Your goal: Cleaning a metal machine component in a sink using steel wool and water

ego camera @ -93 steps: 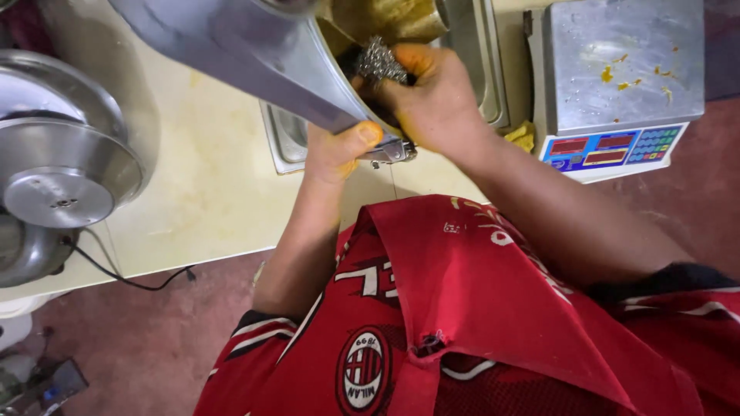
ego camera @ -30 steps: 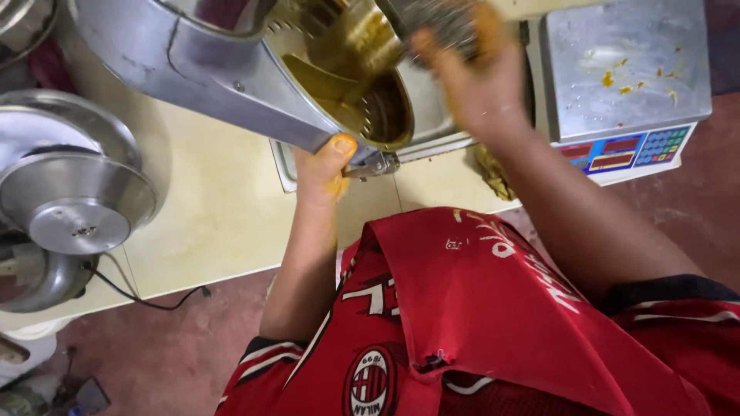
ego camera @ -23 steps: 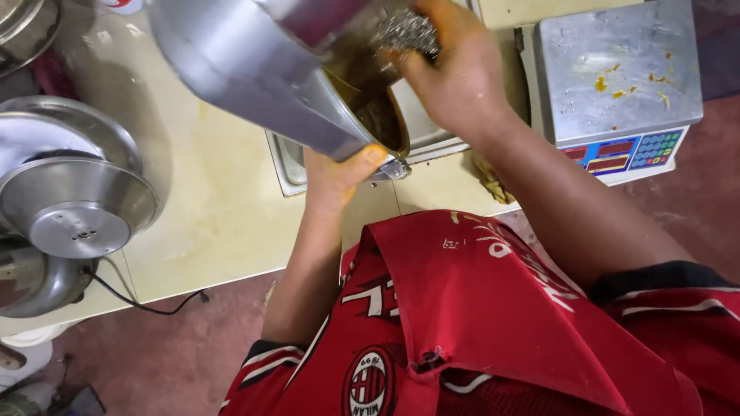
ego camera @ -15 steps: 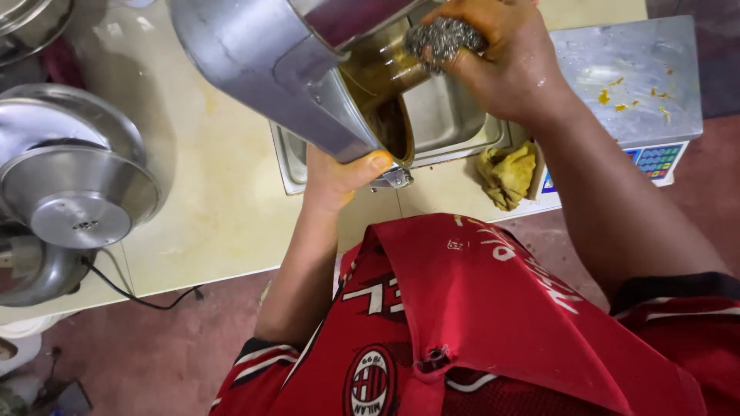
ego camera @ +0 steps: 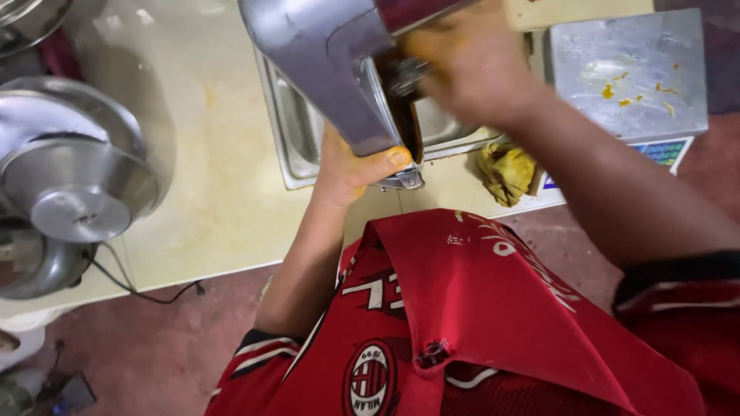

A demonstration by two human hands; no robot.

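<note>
A large grey metal container (ego camera: pixel 316 62) is tilted over a steel sink (ego camera: pixel 289 146) set in a cream counter. My left hand (ego camera: pixel 347 166) grips its lower edge, thumb over the rim. My right hand (ego camera: pixel 470 65) is blurred with motion at the container's greasy brown opening, holding a steel wool scrubber (ego camera: pixel 402 71) against it. Yellow stains cover my fingers.
A stained yellow cloth (ego camera: pixel 505 171) lies beside the sink. A digital scale (ego camera: pixel 628 73) with a smeared steel platform stands at the right. Upturned steel bowls (ego camera: pixel 73 181) sit at the left, with a black cable (ego camera: pixel 146 293) hanging off the counter edge. Reddish floor lies below.
My right hand has kept scrubbing inside the container's opening, shifting up and back. The view has moved, so the yellow cloth now shows. My left hand keeps its grip.
</note>
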